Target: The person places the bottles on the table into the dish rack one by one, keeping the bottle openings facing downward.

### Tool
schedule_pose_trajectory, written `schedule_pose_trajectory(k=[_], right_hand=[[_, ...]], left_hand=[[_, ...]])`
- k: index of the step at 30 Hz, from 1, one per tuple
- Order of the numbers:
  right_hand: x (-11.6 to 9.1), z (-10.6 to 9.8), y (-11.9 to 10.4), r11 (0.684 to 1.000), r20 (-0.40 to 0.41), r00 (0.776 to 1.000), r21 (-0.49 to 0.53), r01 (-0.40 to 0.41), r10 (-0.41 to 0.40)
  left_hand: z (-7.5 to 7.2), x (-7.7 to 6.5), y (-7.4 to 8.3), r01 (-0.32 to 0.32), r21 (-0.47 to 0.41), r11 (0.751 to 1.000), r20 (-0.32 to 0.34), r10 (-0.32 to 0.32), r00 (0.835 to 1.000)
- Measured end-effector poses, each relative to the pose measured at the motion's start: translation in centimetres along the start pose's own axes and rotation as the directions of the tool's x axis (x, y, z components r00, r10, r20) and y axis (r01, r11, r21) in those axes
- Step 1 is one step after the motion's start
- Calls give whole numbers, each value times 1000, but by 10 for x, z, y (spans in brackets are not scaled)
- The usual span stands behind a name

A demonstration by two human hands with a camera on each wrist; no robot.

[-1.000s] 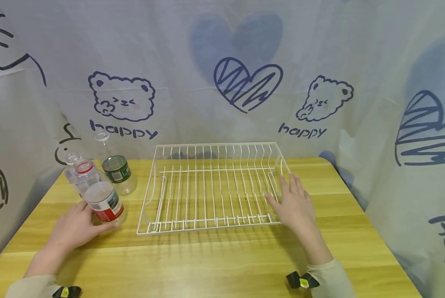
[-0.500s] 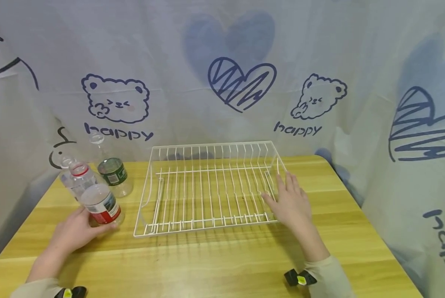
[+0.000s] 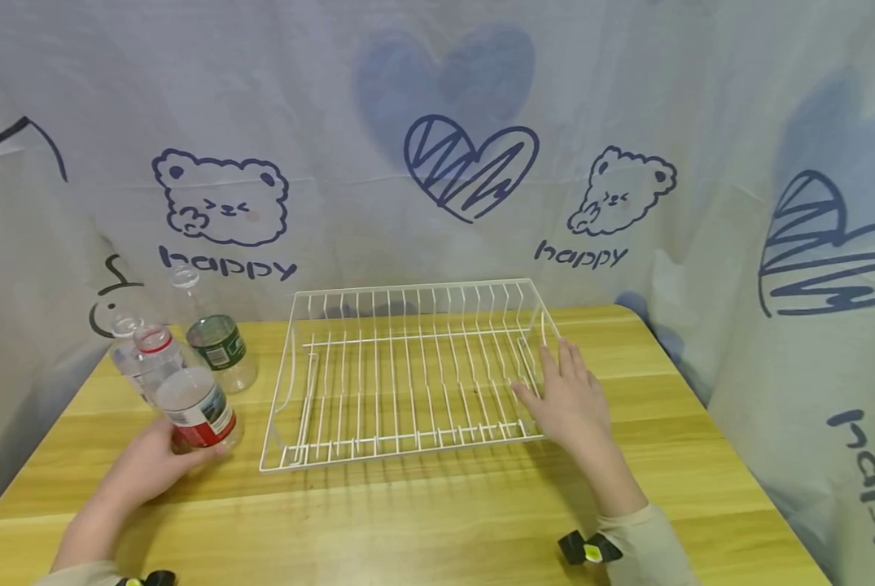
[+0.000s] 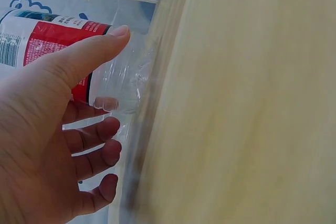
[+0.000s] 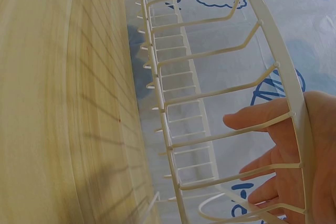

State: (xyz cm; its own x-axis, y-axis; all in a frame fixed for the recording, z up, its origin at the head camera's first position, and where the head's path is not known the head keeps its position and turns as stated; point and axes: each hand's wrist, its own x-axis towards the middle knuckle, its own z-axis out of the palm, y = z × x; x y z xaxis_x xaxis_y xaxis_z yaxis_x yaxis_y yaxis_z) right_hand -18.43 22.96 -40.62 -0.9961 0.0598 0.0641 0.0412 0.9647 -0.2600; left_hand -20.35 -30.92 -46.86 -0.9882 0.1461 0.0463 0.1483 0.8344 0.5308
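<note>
My left hand (image 3: 150, 462) stands at a clear plastic bottle (image 3: 206, 417) with a red and white label, at the left of the table. Thumb and index finger pinch its lower part from two sides; in the left wrist view the other fingers are loosely bent, apart from it. A white wire dish rack (image 3: 400, 443) lies in the middle. My right hand (image 3: 572, 403) rests at its right side with fingers spread and fairly straight. In the right wrist view that hand (image 5: 283, 150) shows partly behind the rack's wires.
Behind the pinched bottle stand a clear bottle (image 3: 125, 352) and a green-labelled bottle (image 3: 217, 342). The wooden table (image 3: 422, 529) ends just past the rack at a hanging white cloth (image 3: 349, 220) with drawings.
The head view has turned slightly, so everything sits a little further left. Both hands, the bottles and the rack keep about the same places relative to one another.
</note>
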Motion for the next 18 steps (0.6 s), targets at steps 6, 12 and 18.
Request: schedule_pose_trajectory(k=[6, 12, 18], right_hand=[[-1, 0, 0, 1000, 5, 1000, -2, 2, -2], [-2, -2, 0, 1000, 1, 1000, 3, 0, 0], [-1, -2, 0, 1000, 5, 1000, -13, 2, -2]], left_hand=[[2, 0, 2, -33, -25, 999, -6, 32, 999], [4, 0, 8, -62, -30, 998, -29, 61, 998], [2, -1, 18, -81, -19, 996, -39, 81, 996]])
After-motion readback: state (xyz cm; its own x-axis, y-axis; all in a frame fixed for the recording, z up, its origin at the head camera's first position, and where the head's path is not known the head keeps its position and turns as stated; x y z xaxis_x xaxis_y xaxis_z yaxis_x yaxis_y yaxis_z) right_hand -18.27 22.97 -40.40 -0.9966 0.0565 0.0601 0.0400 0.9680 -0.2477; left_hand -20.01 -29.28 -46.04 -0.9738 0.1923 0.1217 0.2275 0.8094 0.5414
